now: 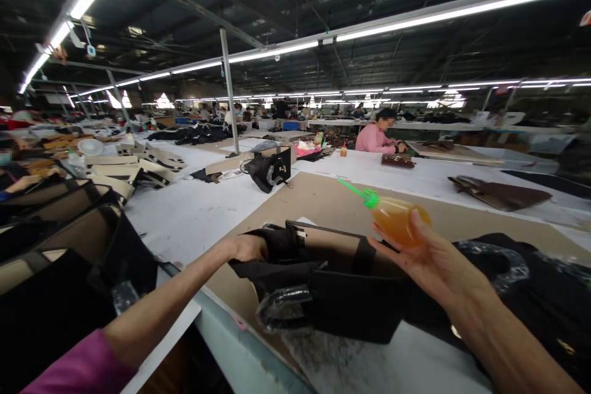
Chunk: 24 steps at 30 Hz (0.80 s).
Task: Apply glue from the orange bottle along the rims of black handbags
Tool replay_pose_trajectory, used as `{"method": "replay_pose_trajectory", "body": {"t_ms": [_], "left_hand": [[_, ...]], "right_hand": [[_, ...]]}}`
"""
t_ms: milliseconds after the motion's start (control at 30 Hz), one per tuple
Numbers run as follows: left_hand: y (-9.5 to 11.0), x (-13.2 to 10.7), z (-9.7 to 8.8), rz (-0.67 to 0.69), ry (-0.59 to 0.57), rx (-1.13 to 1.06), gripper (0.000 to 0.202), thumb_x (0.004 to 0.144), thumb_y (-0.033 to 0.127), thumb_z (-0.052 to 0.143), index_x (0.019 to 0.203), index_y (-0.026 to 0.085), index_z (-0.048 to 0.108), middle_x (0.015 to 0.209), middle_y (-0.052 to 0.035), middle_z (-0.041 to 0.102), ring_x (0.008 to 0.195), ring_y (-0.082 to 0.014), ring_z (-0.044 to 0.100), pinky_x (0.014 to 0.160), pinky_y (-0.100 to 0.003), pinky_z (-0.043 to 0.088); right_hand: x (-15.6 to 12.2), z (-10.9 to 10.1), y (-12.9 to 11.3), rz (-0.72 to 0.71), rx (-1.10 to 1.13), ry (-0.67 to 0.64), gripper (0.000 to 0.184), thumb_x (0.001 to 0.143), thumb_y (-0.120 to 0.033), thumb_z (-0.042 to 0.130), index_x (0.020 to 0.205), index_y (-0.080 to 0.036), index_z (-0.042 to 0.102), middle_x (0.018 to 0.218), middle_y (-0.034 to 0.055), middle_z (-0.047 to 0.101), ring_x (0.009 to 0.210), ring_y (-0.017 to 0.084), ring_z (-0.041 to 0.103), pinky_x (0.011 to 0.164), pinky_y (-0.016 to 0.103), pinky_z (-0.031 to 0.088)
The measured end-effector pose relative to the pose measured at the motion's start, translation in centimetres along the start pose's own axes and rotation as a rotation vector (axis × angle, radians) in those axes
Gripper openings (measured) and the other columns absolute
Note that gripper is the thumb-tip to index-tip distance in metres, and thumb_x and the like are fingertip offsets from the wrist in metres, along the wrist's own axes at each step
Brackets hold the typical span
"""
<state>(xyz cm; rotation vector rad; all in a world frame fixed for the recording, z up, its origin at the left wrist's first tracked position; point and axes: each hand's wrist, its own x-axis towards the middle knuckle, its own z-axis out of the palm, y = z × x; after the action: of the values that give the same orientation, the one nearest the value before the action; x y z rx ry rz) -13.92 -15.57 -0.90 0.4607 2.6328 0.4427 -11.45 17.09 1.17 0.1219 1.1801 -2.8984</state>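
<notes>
My right hand (pixel 427 258) grips a small squeeze bottle (pixel 394 217) of orange liquid with a green nozzle pointing up and to the left. My left hand (pixel 247 248) reaches into the end of a black and tan bag (pixel 332 271) lying on the worktable, its fingers hidden behind the black fabric. The bottle hangs just above the bag's right side.
A brown cardboard sheet (pixel 318 200) covers the white table (pixel 194 215). Stacked tan and black bags (pixel 69 228) sit at the left. Another black bag (pixel 270 169) stands farther back. A person in pink (pixel 376 135) works at a far table, near brown leather pieces (pixel 498 192).
</notes>
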Motion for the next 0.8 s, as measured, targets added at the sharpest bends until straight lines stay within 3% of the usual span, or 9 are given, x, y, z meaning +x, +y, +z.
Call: {"method": "replay_pose_trajectory", "body": {"t_ms": [67,100,233,333,400,467,600,700,800], "left_hand": [[0.7,-0.3,-1.1,-0.005,-0.012,0.019,0.005,0.074,0.013,0.061,0.075,0.013,0.066,0.068,0.0005,0.062,0.06,-0.0109,0.054,0.055,-0.021,0.043],[1.4,-0.5,-1.8,-0.004,0.018,0.028,0.01,0.071,0.008,0.058,0.071,0.014,0.066,0.063,0.0011,0.061,0.057,-0.0103,0.051,0.052,-0.02,0.039],[5.9,-0.6,-3.2,0.065,0.271,0.038,0.021,0.071,0.01,0.047,0.075,0.017,0.066,0.066,0.0014,0.06,0.065,-0.0118,0.053,0.059,-0.021,0.037],[8.7,0.4,-2.0,0.146,0.368,-0.074,0.024,0.081,0.018,0.041,0.084,0.021,0.065,0.078,0.0022,0.064,0.072,-0.0118,0.057,0.064,-0.02,0.041],[9.5,1.5,-0.3,0.073,0.441,-0.126,0.02,0.082,0.023,0.044,0.085,0.02,0.063,0.081,0.0001,0.065,0.075,-0.0141,0.059,0.067,-0.022,0.043],[9.2,2.4,1.5,-0.066,0.532,-0.117,0.017,0.079,0.027,0.051,0.09,0.018,0.06,0.088,-0.0056,0.065,0.084,-0.02,0.06,0.072,-0.027,0.044],[7.0,3.6,4.3,-0.317,0.644,-0.058,0.041,0.076,0.044,0.061,0.102,0.014,0.054,0.102,-0.0146,0.062,0.098,-0.0301,0.058,0.078,-0.035,0.045],[5.5,5.0,5.3,-0.402,0.688,-0.116,0.061,0.07,0.056,0.064,0.108,0.011,0.05,0.111,-0.0173,0.059,0.101,-0.0312,0.058,0.078,-0.034,0.045],[4.9,6.9,5.8,-0.441,0.649,-0.186,0.078,0.066,0.063,0.064,0.116,0.008,0.044,0.115,-0.0203,0.057,0.103,-0.0338,0.057,0.08,-0.035,0.045]], "right_hand": [[0.1,0.0,0.0,-0.015,-0.007,0.002,0.034,0.076,-0.031,0.077,0.106,-0.022,0.064,0.121,0.0085,0.059,0.117,0.034,0.048,0.082,0.058,0.05],[0.1,0.0,0.0,-0.019,-0.012,0.002,0.033,0.076,-0.031,0.076,0.106,-0.022,0.064,0.121,0.0081,0.059,0.118,0.033,0.047,0.083,0.057,0.05],[-0.1,0.2,0.0,-0.007,-0.029,-0.009,0.031,0.076,-0.032,0.077,0.103,-0.021,0.064,0.118,0.0091,0.061,0.117,0.034,0.048,0.085,0.056,0.049],[-0.3,0.3,0.0,0.02,-0.034,-0.013,0.03,0.077,-0.032,0.076,0.102,-0.021,0.065,0.116,0.0101,0.062,0.116,0.034,0.049,0.086,0.056,0.048],[-0.6,0.4,-0.1,0.038,-0.039,-0.013,0.029,0.078,-0.033,0.076,0.101,-0.021,0.065,0.114,0.0097,0.063,0.115,0.035,0.049,0.085,0.057,0.048],[-0.9,0.4,-0.2,0.057,-0.035,-0.009,0.027,0.078,-0.035,0.076,0.1,-0.022,0.065,0.112,0.0089,0.064,0.114,0.035,0.05,0.085,0.059,0.047],[-1.6,0.7,-0.4,0.13,0.03,0.067,0.027,0.081,-0.033,0.073,0.104,-0.021,0.065,0.111,0.0099,0.065,0.113,0.034,0.051,0.089,0.062,0.042],[-1.9,1.0,-0.4,0.156,0.058,0.092,0.028,0.084,-0.032,0.069,0.109,-0.02,0.063,0.114,0.0119,0.063,0.112,0.034,0.052,0.09,0.064,0.038],[-2.3,1.1,-0.3,0.167,0.071,0.067,0.036,0.078,-0.031,0.076,0.109,-0.019,0.063,0.114,0.013,0.063,0.114,0.035,0.05,0.091,0.061,0.04]]}}
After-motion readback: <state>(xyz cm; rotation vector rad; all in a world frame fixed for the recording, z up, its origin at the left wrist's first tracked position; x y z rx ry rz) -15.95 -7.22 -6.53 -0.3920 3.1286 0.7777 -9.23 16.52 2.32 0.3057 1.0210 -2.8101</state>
